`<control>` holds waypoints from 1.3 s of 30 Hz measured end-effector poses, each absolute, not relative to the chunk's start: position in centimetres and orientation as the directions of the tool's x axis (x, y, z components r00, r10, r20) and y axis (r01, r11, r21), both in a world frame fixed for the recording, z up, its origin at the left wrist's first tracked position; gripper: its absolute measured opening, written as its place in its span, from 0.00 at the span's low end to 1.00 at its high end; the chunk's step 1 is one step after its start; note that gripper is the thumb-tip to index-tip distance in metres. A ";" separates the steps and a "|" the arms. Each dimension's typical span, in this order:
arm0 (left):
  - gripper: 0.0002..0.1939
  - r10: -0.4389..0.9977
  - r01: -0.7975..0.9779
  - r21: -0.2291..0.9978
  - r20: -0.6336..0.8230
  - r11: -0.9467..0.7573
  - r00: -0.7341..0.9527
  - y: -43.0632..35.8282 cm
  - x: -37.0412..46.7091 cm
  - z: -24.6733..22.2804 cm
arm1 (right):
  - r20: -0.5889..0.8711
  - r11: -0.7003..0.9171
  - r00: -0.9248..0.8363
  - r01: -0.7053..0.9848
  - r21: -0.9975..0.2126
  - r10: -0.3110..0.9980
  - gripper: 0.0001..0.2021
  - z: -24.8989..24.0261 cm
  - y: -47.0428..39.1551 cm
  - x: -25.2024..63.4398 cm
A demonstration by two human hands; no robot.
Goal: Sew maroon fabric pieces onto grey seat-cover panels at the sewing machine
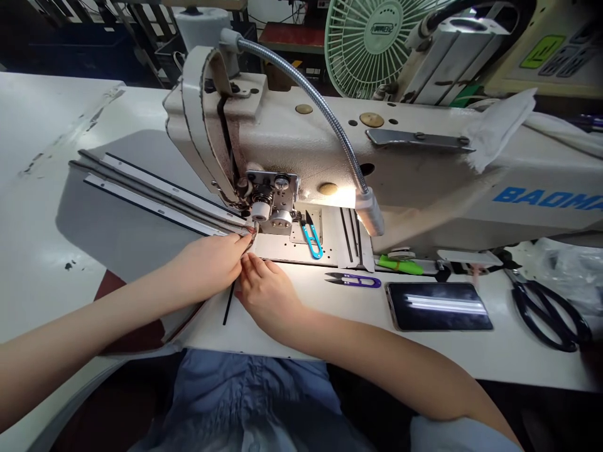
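My left hand (pixel 214 263) is closed, its fingertips pinching the near end of long grey, white and black-edged strips (pixel 164 188) just in front of the sewing machine's needle area (pixel 261 213). My right hand (pixel 268 298) lies against it, fingers bent and pressed together; what they hold is hidden. A thin black strip (pixel 228 306) comes out below the two hands and rests on the white table (pixel 292 326). To the right of the needle, blue thread snips (pixel 311 238) lie on the metal bed plate. Purple thread snips (pixel 353 280) lie to the right of my right hand.
A phone (pixel 439 306), black-handled scissors (pixel 549 311) and a bright green tool (pixel 400 265) lie on the right. Several dark strips (pixel 351 235) rest beside the bed plate. A flexible lamp (pixel 370 210) hangs over it. Dark red material (pixel 141 336) lies at the lower left.
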State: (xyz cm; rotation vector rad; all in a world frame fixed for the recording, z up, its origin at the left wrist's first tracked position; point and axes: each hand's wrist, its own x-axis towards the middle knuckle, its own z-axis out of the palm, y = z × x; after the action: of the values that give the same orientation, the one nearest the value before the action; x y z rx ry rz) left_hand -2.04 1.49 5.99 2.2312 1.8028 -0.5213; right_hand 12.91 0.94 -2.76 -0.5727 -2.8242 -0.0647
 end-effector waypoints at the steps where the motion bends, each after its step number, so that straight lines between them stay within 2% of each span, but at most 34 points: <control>1: 0.26 0.881 0.983 -0.021 -0.449 -0.181 0.153 1.8 -2.1 5.7 | 0.256 0.920 -0.889 0.391 -0.007 0.380 0.18 -2.6 1.0 12.9; 6: 0.26 0.894 0.991 0.066 -0.427 -0.114 0.131 3.5 -2.4 4.8 | 0.259 0.912 -0.880 0.410 -0.011 0.398 0.20 -2.0 2.0 12.8; 9: 0.27 0.902 0.990 0.037 -0.409 -0.134 0.137 2.8 -2.4 5.4 | 0.254 0.918 -0.885 0.394 -0.041 0.391 0.17 -2.3 2.0 12.9; 12: 0.31 0.877 0.990 -0.015 -0.466 -0.142 0.118 1.8 -2.4 6.4 | 0.244 0.927 -0.894 0.370 -0.067 0.375 0.15 -2.7 1.5 13.1; 15: 0.30 0.848 0.995 0.017 -0.522 -0.095 0.090 1.7 -2.3 6.5 | 0.229 0.923 -0.895 0.379 -0.061 0.382 0.15 -2.8 1.3 13.1; 18: 0.28 0.862 0.996 0.046 -0.498 -0.082 0.094 2.8 -2.3 5.8 | 0.207 0.913 -0.889 0.404 -0.062 0.408 0.16 -2.4 1.6 12.8; 26: 0.24 0.904 0.994 0.010 -0.414 -0.111 0.105 3.2 -2.5 5.5 | 0.195 0.899 -0.877 0.426 -0.105 0.439 0.15 -2.0 2.8 12.6; 30: 0.27 0.864 0.987 0.026 -0.480 -0.156 0.149 1.3 -2.7 6.3 | 0.204 0.912 -0.889 0.402 -0.078 0.409 0.13 -1.9 2.4 12.9; 34: 0.27 0.840 0.995 0.047 -0.532 -0.090 0.101 0.6 -2.4 5.9 | 0.214 0.927 -0.903 0.370 -0.057 0.373 0.12 -1.9 2.0 13.1; 39: 0.27 0.863 0.997 0.003 -0.500 -0.072 0.063 1.6 -2.0 4.8 | 0.217 0.913 -0.889 0.407 -0.031 0.403 0.11 -2.4 2.3 12.7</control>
State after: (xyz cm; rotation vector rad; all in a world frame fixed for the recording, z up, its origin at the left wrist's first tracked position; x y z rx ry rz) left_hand -1.99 1.56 4.85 2.0013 1.8615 -0.5343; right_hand 12.66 2.30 -2.36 -0.6127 -2.8562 -0.0228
